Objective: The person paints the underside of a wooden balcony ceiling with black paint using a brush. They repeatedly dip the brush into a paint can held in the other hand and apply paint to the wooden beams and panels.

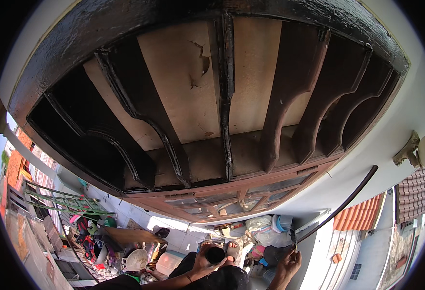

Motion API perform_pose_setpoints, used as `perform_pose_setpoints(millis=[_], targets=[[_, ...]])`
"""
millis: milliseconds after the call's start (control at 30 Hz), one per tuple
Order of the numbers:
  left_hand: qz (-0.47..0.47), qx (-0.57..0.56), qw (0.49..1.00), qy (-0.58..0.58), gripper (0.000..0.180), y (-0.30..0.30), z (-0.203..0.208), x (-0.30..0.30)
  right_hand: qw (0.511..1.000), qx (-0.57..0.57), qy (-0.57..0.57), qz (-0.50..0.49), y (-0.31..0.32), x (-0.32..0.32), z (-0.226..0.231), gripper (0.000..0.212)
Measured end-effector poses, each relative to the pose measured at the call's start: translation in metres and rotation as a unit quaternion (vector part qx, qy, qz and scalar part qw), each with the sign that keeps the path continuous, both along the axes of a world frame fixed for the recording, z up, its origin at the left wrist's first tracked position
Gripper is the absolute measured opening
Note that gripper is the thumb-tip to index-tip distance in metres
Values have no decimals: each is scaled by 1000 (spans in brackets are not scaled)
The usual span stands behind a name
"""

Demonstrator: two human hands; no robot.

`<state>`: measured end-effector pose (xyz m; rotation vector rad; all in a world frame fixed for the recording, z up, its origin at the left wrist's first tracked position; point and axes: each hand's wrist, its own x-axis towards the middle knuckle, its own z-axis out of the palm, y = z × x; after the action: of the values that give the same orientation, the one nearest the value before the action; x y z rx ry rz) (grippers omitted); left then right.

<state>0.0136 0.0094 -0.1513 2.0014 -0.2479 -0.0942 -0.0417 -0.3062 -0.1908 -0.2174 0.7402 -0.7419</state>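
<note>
Above me stands a wooden vent frame [226, 96] with curved upright slats. Its left and middle parts are glossy black, while several slats on the right [297, 82] look duller and brown. In my left hand [200, 267] I hold a small round cup [215, 255], black inside, low near my body. To the right of it, my right hand [289, 267] is raised with its fingers pinched on a thin paintbrush [293, 239]. The brush points upward, apart from the frame.
Below the vent is a brown wooden window frame [241, 198] with glass panes. A long dark rod or hose [348, 200] slants at the right. Down on the tiles lie a wooden board [132, 234], a pale bag [261, 229] and household clutter. A green metal rack [67, 200] stands left.
</note>
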Motion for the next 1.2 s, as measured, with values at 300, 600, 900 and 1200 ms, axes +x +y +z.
perform_pose_setpoints(millis=[300, 600, 900, 1200], targets=[[-49, 40, 997, 38, 59, 15, -91, -2, 976, 171, 129, 47, 65, -46, -27, 19], [-100, 57, 985, 126, 50, 37, -136, -14, 974, 174, 145, 4, 71, -96, -95, 17], [-128, 65, 989, 25, 55, 61, -112, -17, 981, 150, 121, 20, 85, -68, -10, 18], [-201, 11, 979, -10, 52, 28, 7, 41, 996, -91, 19, 8, 127, -20, 152, 13]])
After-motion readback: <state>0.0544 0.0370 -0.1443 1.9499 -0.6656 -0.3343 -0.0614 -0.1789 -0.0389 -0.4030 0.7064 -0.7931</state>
